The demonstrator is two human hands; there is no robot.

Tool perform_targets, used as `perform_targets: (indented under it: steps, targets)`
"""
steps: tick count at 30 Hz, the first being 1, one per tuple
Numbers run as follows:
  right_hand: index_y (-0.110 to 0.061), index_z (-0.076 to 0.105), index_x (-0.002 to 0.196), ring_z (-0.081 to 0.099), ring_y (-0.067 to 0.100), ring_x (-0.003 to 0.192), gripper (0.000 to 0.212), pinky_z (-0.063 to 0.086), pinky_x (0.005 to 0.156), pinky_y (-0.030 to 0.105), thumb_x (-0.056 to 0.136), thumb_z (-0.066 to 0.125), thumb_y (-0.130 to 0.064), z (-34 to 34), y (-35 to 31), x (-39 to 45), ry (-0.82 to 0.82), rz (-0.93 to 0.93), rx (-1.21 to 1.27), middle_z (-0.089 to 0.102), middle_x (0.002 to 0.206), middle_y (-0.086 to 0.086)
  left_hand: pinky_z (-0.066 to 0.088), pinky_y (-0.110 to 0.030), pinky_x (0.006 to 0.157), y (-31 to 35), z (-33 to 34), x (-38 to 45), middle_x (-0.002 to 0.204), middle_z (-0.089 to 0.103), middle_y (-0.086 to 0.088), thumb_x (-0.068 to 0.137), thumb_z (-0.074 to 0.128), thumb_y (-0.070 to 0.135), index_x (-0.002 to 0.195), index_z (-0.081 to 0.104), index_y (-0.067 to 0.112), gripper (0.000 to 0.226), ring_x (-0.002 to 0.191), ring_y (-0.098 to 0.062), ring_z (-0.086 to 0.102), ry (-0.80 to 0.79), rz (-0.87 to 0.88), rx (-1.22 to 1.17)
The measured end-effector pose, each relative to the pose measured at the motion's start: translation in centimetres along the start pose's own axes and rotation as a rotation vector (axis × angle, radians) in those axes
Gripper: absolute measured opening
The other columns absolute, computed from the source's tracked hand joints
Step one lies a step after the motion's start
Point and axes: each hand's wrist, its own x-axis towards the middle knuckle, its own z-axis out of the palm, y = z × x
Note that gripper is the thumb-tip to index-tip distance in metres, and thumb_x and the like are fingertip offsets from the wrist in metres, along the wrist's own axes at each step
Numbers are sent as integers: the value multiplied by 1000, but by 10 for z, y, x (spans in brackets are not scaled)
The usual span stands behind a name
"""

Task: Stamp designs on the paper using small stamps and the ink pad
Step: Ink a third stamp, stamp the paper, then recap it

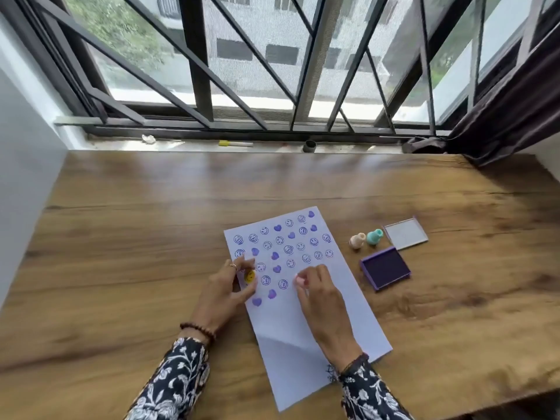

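Observation:
A white sheet of paper [303,322] lies tilted on the wooden table, its upper half covered with several purple smiley and heart prints. My left hand [225,294] rests at the sheet's left edge and holds a small yellow smiley stamp [249,276] with its face turned up. My right hand [321,295] presses a small pink stamp [299,281] down on the paper near the middle. The open purple ink pad [385,267] sits to the right of the sheet.
A beige stamp [357,241] and a teal stamp [375,237] stand right of the paper, beside the ink pad's clear lid [406,233]. The wooden table [136,237] ends at a barred window sill with a yellow marker [235,144] and a small dark cylinder [309,146].

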Motion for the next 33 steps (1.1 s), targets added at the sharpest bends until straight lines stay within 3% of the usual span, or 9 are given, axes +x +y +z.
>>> perform_targets:
  steps: [3,5,9,14,19,22,26,29,33]
  targets:
    - [-8,54,103,60,28,88,17,43,67,30,97,43,-19,1,-3,4,-7,10,-66,55,105,10,40,-28,104,-4,-1,-1,115,60,10,79,68,13,101,57,24,27,122,-4,46,-17,13,-6]
    - [-10,54,102,60,28,88,16,34,65,24,97,42,-19,2,-3,7,-20,17,-106,55,106,9,39,-32,106,-5,-2,-2,117,60,10,79,68,13,100,57,25,27,126,-8,44,-21,19,-4]
    - [-11,56,102,60,28,91,16,33,68,26,95,43,-18,1,-1,20,-75,54,-145,59,106,8,40,-29,105,-6,-3,-2,118,61,8,78,69,14,95,53,36,32,123,-2,46,-17,17,-50]
    - [-7,61,90,59,30,91,14,41,72,33,87,47,-11,-4,2,40,-178,71,-136,65,96,12,34,-35,111,-11,0,-1,125,61,3,79,68,14,107,57,17,31,133,-13,38,-42,-29,-48]
    - [-4,63,80,60,30,86,13,47,71,35,78,50,-6,-8,3,53,-250,98,-104,68,88,14,35,-36,111,-13,-2,2,123,61,5,77,70,14,104,58,24,31,130,-10,41,-57,-57,-132]
    - [-2,53,76,56,35,85,6,41,68,38,78,48,-3,-4,2,52,-277,15,-195,63,89,17,32,-36,112,-12,-2,2,124,61,5,77,70,13,104,58,24,32,133,-12,37,-60,-74,-134]
    - [-2,50,78,55,38,87,5,40,69,40,81,45,-2,-1,0,46,-258,-13,-235,60,93,18,36,-23,103,-6,-5,1,119,63,5,77,70,14,97,57,27,28,115,6,47,-62,-55,-121]
    - [-5,60,87,58,34,90,12,46,74,38,81,49,-7,-8,-2,43,-206,106,-95,64,96,14,38,-22,98,1,-11,3,116,63,8,78,69,14,97,60,21,22,110,-2,54,-85,-97,-138]
    - [-15,67,76,65,21,81,5,57,74,41,79,62,-15,-23,-4,20,72,364,472,71,84,2,47,-18,75,15,-21,4,99,68,12,78,70,23,88,64,35,17,86,-3,61,-46,-145,-171]
